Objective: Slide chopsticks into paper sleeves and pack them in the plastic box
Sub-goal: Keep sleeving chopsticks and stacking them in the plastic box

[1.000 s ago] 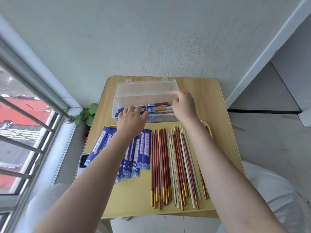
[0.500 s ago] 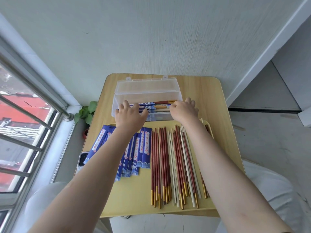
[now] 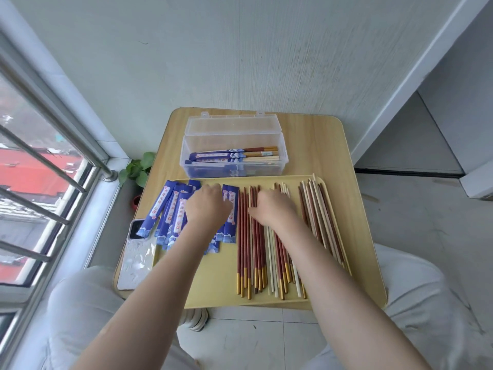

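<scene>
At mid-frame the left hand (image 3: 207, 209) rests palm-down on the blue paper sleeves (image 3: 170, 212) and the right hand (image 3: 274, 209) on the loose chopsticks (image 3: 253, 249) — whether either grasps I cannot tell — likely picking the next pair for the open plastic box (image 3: 234, 166) above.

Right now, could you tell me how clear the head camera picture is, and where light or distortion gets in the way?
Head view: daylight enters from the window on the left, soft, with no hard shadows; wide-angle bending curves the wall edges; the plastic box and the sleeves read sharply; both hands, left hand and right hand, look slightly soft.
</scene>
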A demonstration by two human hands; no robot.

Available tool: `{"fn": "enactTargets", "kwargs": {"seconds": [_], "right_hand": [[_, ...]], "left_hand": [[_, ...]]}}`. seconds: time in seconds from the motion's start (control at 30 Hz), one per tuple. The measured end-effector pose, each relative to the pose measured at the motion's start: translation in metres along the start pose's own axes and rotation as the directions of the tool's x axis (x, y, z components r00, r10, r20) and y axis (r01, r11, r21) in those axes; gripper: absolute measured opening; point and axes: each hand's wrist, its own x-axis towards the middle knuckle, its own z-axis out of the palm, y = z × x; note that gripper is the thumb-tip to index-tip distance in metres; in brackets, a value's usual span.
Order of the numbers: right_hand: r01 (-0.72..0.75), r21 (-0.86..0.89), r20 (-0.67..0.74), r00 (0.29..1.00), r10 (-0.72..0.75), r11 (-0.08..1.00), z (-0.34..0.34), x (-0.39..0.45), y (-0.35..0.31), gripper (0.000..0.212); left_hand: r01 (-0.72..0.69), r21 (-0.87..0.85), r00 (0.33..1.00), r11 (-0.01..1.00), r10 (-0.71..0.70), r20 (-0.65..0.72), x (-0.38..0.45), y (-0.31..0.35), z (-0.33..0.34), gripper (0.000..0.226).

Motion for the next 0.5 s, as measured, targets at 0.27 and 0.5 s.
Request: {"fn": "enactTargets", "kwargs": {"seconds": [0.27,0.5], "right_hand": [[-0.049,0.002,0.038,0.998,0.049,0.999,0.027,-0.024,-0.002,0.035],[-0.063,0.115,-0.001,0.998,0.063,0.991,0.030,-0.029,0.010,0.031]], "left_hand": [[-0.014,0.034,0.995,0.999,0.011,0.096,-0.029,0.014,0.036,0.039],[0.102,-0.215,0.995,0.971,-0.096,0.039,-0.021,0.013,0.034,0.035]]}}
